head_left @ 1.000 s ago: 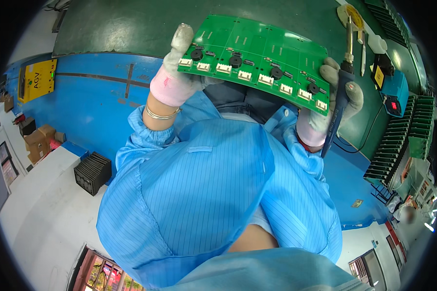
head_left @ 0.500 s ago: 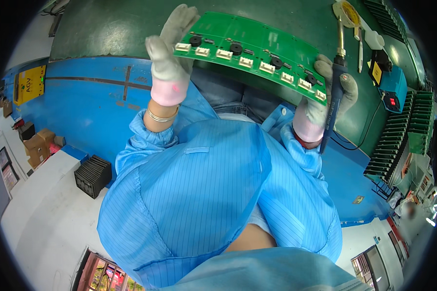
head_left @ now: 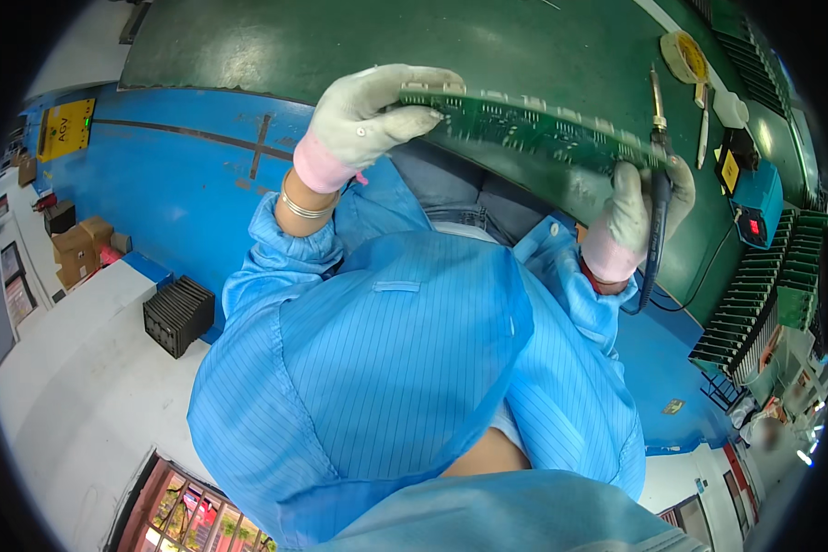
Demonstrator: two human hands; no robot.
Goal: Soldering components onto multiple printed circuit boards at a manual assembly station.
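A green circuit board (head_left: 524,131) is held up over the near edge of the green bench, tilted so that its underside with solder points and pins shows. White connectors stick up along its far edge. My left hand (head_left: 354,120), in a white and pink glove, pinches the board's left end between thumb and fingers. At the right end, my gloved right hand (head_left: 627,216) grips the board. That same hand also keeps hold of a soldering iron (head_left: 658,198), its metal tip pointing away from me and its dark handle hanging toward my wrist.
On the right of the green bench (head_left: 294,55) lie a yellow roll (head_left: 684,58) and a slim white tool (head_left: 703,138). A blue soldering station (head_left: 760,207) with a red display stands beyond, near racks of circuit boards (head_left: 741,317). A black crate (head_left: 178,316) sits at left.
The board has been tipped from its component side to its underside. My left hand has moved right and nearer, its spread fingers now closed on the board's end. The iron moved slightly right.
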